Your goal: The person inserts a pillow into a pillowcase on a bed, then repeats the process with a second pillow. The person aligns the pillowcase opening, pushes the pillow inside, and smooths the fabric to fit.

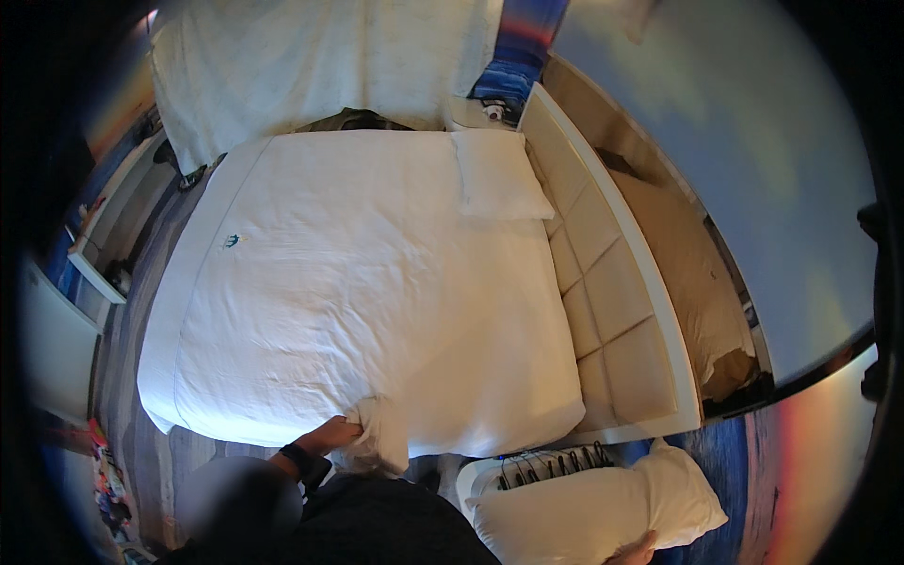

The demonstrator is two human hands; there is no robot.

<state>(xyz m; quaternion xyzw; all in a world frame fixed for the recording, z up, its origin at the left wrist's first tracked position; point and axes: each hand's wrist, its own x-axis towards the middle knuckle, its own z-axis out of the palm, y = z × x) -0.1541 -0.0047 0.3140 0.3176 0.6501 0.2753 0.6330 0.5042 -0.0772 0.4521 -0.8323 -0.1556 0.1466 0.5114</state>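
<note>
A white duvet (pixel 311 254) covers the bed, with a thin stitched line and a small dark emblem near its left end. My left hand (pixel 334 434), a dark band at its wrist, is closed on a bunched fold of white bedding at the near side of the bed. At the lower right, a plump white pillow (pixel 565 508) lies over a bedside table (pixel 468 485). My right hand (pixel 636 548) grips the pillow's lower edge; most of that hand is hidden. Another white pillow (pixel 502 174) lies flat at the far corner, by the headboard.
A padded cream headboard (pixel 612 282) closes off the bed's right end. Dark hangers or cables (pixel 556 464) crowd the bedside table. A pale curtain (pixel 320 66) hangs behind the bed. A white shelf unit (pixel 99 250) stands at the left, across striped flooring (pixel 155 301).
</note>
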